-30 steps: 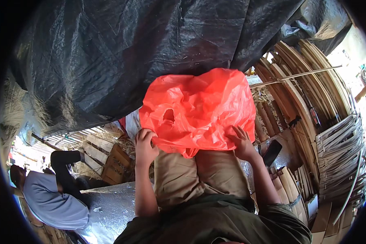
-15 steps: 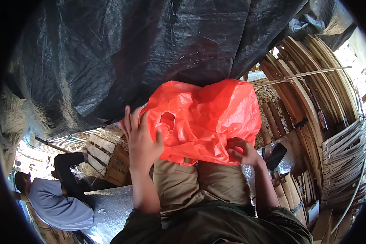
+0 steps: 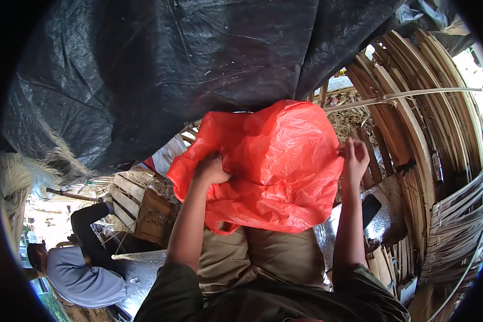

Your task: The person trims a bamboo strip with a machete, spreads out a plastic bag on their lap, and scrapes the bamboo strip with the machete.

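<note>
Overhead, filling the upper half of the view: a black plastic tarpaulin (image 3: 172,70), creased and sagging, stretched as a roof. To the right, leaning in a fan: long bent bamboo strips (image 3: 413,107), brown and dry, with one pale bamboo pole (image 3: 413,95) tied across them. Behind those, a heap of dry straw (image 3: 354,115). Lower right: woven bamboo matting (image 3: 456,225), curved by the lens.

Centre: a red plastic bag (image 3: 268,166), thin, crumpled and spread broad, held up in front of the body above the khaki-clad lap (image 3: 263,257). Left hand (image 3: 212,169) closed into the bag's left side, fingers bunched in the plastic. Right hand (image 3: 355,155) pinching the bag's right edge, fingers narrow and clamped on the film. Both forearms rising from dark olive sleeves at the lower edge.

Beneath the lap: a shiny silver sheet (image 3: 139,273) serving as the seat surface, showing again just right of the thigh. Beside the right forearm, a dark flat object (image 3: 371,206), too unclear to name.

Lower left: wooden crates (image 3: 145,206) stacked on straw-strewn ground, slatted and weathered. Nearby, another person in a grey shirt (image 3: 86,279) and dark trousers, seated low, well apart from the bag. Bright daylight past the tarpaulin's left edge.
</note>
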`<state>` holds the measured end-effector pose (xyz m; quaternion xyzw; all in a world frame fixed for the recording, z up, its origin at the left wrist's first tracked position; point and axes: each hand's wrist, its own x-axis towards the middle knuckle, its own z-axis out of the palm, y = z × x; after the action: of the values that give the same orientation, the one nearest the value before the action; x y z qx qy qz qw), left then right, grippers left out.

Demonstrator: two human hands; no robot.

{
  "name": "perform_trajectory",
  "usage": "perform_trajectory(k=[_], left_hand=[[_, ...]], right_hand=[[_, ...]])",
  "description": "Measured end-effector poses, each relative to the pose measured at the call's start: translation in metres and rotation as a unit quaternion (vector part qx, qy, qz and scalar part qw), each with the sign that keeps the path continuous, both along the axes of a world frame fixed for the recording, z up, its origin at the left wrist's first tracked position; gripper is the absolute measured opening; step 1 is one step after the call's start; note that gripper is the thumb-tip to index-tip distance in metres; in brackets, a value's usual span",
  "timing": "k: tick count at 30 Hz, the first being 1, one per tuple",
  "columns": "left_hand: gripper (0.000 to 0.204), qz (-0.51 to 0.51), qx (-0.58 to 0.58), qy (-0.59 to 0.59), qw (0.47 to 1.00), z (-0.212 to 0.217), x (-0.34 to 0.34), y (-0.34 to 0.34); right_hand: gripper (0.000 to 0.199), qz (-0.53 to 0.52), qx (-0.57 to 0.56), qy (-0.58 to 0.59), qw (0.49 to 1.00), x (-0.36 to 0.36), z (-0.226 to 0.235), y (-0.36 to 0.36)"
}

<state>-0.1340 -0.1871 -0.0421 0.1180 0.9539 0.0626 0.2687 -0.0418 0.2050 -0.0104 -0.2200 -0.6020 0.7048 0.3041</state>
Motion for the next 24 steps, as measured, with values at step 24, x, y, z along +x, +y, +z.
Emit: perform_trajectory(k=[24], left_hand=[[0.043,0.168,0.333,0.477,0.796,0.106,0.085,-0.009]], right_hand=[[0.040,0.124,0.016,-0.223,0.967,-0.113,-0.004,-0.011]])
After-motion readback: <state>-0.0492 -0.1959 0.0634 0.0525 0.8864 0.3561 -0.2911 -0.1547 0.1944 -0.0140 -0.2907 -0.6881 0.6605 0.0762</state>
